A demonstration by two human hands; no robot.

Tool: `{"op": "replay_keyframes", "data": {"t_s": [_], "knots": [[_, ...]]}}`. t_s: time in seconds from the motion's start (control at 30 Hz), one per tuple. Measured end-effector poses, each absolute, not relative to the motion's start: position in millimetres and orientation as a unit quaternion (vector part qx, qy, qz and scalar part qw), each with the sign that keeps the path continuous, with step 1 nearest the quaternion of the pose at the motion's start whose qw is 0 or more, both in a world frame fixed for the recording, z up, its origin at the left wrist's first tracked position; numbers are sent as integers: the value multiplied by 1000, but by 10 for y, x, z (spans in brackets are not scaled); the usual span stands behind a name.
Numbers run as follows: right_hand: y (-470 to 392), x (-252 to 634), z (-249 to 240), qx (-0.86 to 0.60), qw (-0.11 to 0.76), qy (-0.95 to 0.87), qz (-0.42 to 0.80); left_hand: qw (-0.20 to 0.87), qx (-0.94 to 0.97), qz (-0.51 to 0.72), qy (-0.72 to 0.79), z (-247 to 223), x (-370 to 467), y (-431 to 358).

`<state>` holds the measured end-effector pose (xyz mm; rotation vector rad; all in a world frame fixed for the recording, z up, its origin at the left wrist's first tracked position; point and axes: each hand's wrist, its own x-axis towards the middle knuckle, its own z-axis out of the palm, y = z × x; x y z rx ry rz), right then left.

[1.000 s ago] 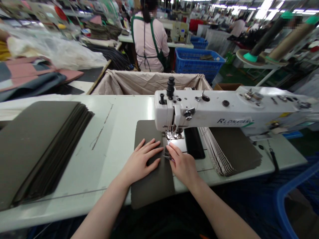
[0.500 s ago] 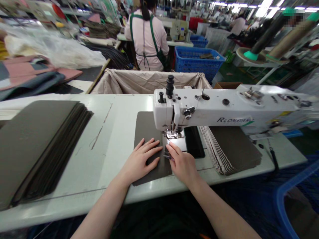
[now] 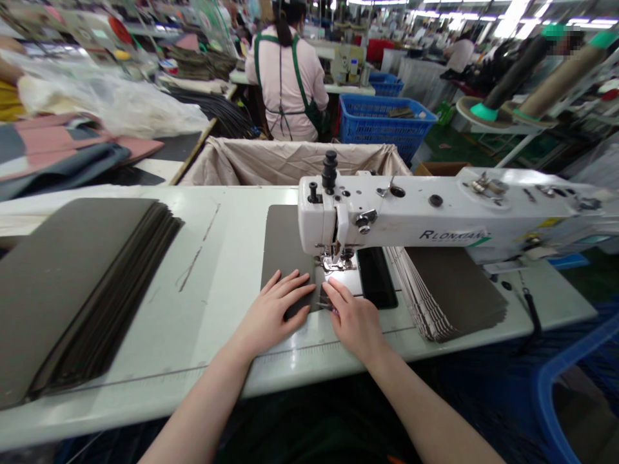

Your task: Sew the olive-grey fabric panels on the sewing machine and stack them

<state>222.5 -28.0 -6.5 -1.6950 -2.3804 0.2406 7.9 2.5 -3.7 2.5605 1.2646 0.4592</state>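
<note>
My left hand lies flat with fingers spread on the near part of a grey-brown fabric panel. The panel's right side runs under the presser foot of a white sewing machine. Just in front of the foot, my right hand has its fingers bent, the index fingertip near the panel's right edge. Two metal prongs of thread snips stick out leftward from under that hand, whose palm hides the rest. A black phone-like slab lies right of the foot.
A tall stack of grey-brown panels stands left on the white table. More panels with pale edges are piled under the machine arm. Behind the table are a cloth-lined bin, a blue crate and a seated person.
The panel has slid away from me under the presser foot, baring the table's ruler marks near the front edge. Both hands keep nearly the same place.
</note>
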Motion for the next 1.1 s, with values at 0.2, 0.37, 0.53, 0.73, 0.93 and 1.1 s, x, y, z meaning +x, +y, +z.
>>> {"op": "replay_keyframes", "data": {"t_s": [0.2,0.37,0.53,0.73,0.93,1.1], "knots": [[-277,2219,-83,-579,105,-804,88,129,876,162,435,-37,75,34],[-281,2221,-89,-576,108,-806,88,134,870,173,442,-62,75,39],[-282,2226,-99,-576,110,-805,88,126,868,174,449,-87,87,40],[-284,2220,-96,-576,111,-805,87,108,863,160,467,-93,123,49],[-291,2219,-87,-574,118,-805,91,99,862,155,472,-108,126,56],[-287,2221,-73,-574,115,-805,96,100,860,163,474,-113,124,55]]}}
